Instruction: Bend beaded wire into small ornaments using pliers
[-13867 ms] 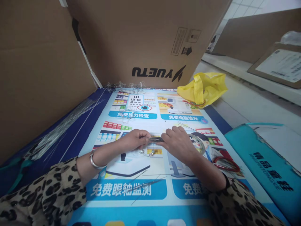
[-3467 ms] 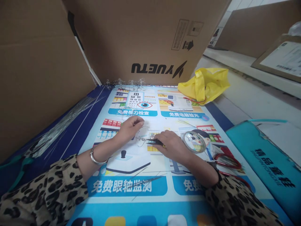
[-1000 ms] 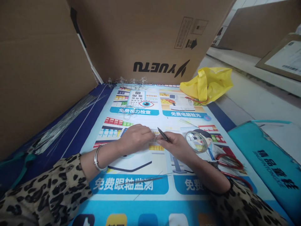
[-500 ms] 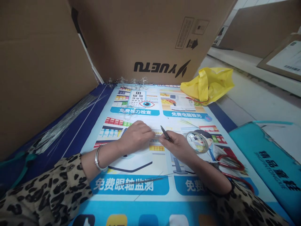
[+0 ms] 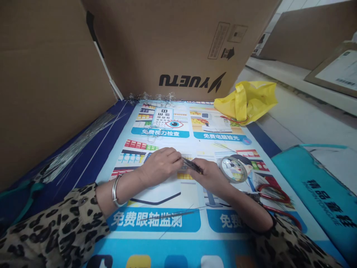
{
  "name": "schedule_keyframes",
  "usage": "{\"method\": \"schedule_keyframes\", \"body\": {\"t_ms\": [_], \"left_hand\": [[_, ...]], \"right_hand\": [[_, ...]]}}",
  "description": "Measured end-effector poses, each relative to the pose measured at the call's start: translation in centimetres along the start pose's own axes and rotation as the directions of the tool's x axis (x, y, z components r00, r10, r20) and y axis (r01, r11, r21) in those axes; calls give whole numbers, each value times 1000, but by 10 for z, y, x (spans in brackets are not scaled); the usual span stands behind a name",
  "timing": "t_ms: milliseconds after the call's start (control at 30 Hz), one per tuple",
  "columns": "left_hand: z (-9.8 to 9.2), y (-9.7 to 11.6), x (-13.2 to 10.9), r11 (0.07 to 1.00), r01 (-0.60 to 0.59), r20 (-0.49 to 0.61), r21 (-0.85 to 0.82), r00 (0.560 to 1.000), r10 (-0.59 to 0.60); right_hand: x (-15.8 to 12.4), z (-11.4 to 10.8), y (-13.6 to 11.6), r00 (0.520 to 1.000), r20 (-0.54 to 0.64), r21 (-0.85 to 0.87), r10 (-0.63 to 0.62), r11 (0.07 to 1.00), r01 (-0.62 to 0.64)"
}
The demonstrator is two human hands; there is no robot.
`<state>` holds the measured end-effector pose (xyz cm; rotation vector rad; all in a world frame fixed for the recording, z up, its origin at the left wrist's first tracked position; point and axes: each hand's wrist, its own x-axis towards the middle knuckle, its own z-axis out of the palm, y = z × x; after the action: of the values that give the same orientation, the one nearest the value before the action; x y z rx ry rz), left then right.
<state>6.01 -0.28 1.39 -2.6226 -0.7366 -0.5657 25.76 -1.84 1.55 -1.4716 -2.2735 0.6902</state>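
Observation:
My right hand (image 5: 209,174) is closed around a small dark pointed metal tool (image 5: 192,165), perhaps tweezers or snips. The tool's tip points left and meets the fingertips of my left hand (image 5: 164,163). My left fingers are pinched together, and whatever they hold is too small or hidden to make out. Both hands are just above the printed mat (image 5: 192,238). Beside my right hand lies a round roll of clear tape (image 5: 233,169). Thin wires (image 5: 178,214) are scattered on the mat nearer to me.
Red-handled scissors (image 5: 275,193) lie by my right forearm. A bundle of wires (image 5: 75,149) rests at the left, and twisted wire pieces (image 5: 152,97) at the back. Tall cardboard (image 5: 178,44) stands behind. A yellow bag (image 5: 248,102) and a teal box (image 5: 320,193) are right.
The dark tool has swung from pointing up to pointing left and down, so its tip now reaches my left fingertips. My right hand has turned slightly; my left hand has barely moved.

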Motion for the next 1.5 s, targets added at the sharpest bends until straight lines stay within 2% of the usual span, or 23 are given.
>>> {"method": "schedule_keyframes", "body": {"t_ms": [167,300,367,467,533,600,700,767,867,933,1100,1300,1400,1500], "left_hand": [[1,2,-3,999,39,30,-27,999,-38],[7,6,-4,960,209,37,-186,978,-205],[10,9,-2,871,329,29,-365,939,-343],[10,13,4,653,449,72,-610,852,-519],[9,13,7,545,491,126,-679,810,-572],[10,12,8,506,498,155,-704,803,-576],[14,7,5,562,440,121,-700,849,-515],[16,2,2,696,358,48,-623,905,-423],[14,-3,-1,920,206,-54,-335,970,-237],[9,-4,-1,972,158,-65,-174,983,-171],[4,-1,0,982,160,12,-99,987,-160],[4,3,-1,981,189,-8,-40,982,-189],[7,4,-3,963,244,4,-114,969,-245],[11,5,-3,912,296,-14,-285,950,-312]], "right_hand": [[0,1,0,1000,-17,4,-3,1000,3],[1,2,0,1000,-7,8,0,1000,0],[1,3,0,1000,-9,-1,4,1000,-4],[0,4,0,1000,-14,-7,10,1000,-10],[0,4,1,1000,-22,11,15,1000,-15],[0,3,1,999,-33,56,25,998,-23],[0,0,1,999,-39,111,37,993,-32],[-1,-1,1,998,-41,112,40,993,-36],[-1,-2,0,998,-52,103,41,994,-35],[-1,-1,1,998,-55,102,34,994,-28],[0,2,2,998,-61,99,14,995,-8],[0,4,3,998,-64,96,7,995,-1],[-1,4,4,998,-64,94,6,996,0],[-2,5,5,998,-68,102,6,995,1]]}}
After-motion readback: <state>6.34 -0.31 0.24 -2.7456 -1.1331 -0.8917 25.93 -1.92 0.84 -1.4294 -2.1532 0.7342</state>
